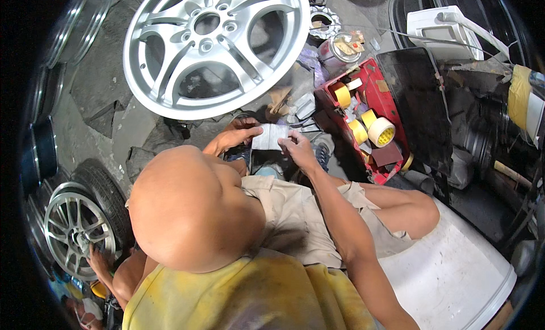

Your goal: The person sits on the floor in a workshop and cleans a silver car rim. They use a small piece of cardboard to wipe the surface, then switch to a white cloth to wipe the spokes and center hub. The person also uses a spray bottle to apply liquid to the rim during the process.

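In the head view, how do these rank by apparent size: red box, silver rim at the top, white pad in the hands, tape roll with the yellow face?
1. Silver rim, largest
2. Red box
3. White pad and tape roll: too alike to rank

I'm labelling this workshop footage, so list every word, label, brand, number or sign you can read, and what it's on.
None is clear enough to quote:
White tape roll in the red box: dark print inside its yellow core, too small to read.
Held white pad: no readable text.
Large silver wheel: no readable text.
Elsewhere: nothing readable.
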A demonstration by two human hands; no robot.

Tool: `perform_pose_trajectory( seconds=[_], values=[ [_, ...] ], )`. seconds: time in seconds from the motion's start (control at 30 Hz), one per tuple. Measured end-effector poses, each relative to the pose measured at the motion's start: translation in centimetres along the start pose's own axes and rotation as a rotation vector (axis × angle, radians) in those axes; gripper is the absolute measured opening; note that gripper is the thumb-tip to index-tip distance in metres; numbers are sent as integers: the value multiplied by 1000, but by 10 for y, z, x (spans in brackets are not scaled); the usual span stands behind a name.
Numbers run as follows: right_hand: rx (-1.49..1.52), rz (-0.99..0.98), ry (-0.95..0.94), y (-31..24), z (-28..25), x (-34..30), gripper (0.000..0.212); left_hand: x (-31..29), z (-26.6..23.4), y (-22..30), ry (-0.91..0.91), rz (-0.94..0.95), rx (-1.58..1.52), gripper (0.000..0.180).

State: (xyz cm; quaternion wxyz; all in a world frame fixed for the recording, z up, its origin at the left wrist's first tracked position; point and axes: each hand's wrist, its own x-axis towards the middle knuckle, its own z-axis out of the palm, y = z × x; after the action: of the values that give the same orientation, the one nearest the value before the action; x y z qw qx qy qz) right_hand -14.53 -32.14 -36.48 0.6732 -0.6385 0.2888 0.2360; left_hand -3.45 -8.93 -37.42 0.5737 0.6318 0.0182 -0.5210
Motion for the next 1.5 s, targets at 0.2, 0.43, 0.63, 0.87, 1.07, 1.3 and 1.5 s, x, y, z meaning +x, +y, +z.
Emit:
perform_pose_trajectory(
  seconds=[0.2, 0.43, 0.63, 0.87, 1.07, 1.3, 1.5],
  values=[
    [-74, -46, -188, -23, 2, 2, 19, 18, -1, -5, -261, 62, 142, 23],
    [32, -7, -272, -21, -2, 3, 24, 33, 9, -18, -298, 5, 81, 24],
    [-53, 99, -351, -19, -3, 3, 33, 15, 20, 20, -287, -161, -6, 23],
    [-234, -220, -141, 18, 14, 18, 29, 64, 6, -82, -88, -174, 159, 52],
    [-464, -381, 230, -21, 17, -5, 28, 46, 12, -46, 97, -113, 373, 54],
    [-489, -533, 597, -70, -50, -22, 31, 42, 13, -14, 269, 22, 558, 57],
    [-20, -241, 338, -85, -22, -43, 13, 9, -2, 23, -234, -116, 564, 63]
  ],
)
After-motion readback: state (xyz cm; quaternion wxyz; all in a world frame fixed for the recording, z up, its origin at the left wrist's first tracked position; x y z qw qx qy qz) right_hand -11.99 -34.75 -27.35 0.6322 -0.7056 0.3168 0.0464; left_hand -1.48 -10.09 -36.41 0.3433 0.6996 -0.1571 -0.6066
